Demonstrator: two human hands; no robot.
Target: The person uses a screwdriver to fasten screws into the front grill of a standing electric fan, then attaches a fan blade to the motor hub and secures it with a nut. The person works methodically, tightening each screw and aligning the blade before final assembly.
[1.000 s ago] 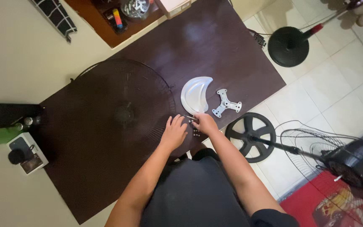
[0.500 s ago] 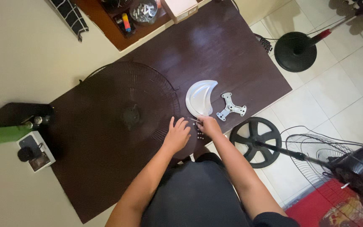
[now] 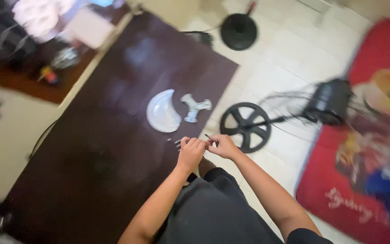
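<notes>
- White floor tiles (image 3: 290,54) and a red mat (image 3: 375,135) lie beside a long dark brown table (image 3: 127,81). The picture is blurry.
- On the table lies a pale curved fan blade (image 3: 161,111), shaped like a moon. I use it as my landmark.
- Just right of the blade sits a small grey three-armed bracket (image 3: 194,107).
- Below the blade, near the table's edge, the two hands meet.
- The left hand (image 3: 190,152) rests on the table edge with its fingers curled down. I cannot tell if it holds anything.
- The right hand (image 3: 222,145) pinches a thin dark screw (image 3: 209,137) between fingertips, so it is closed on that small part.
- A few tiny bits (image 3: 173,142) lie on the table just below the blade, beside the left hand. They are too small to name for sure.
- Right of the blade, down on the floor, lies a black fan (image 3: 326,101) on its side, with its round spoked base (image 3: 245,126) toward the table.
- Far above the blade, on the floor, stands another round black base (image 3: 239,30).
- My guess: the fan is in pieces. One blade and the bracket are off and laid out. The small parts are being sorted by hand, and much of the work looks not yet done.
</notes>
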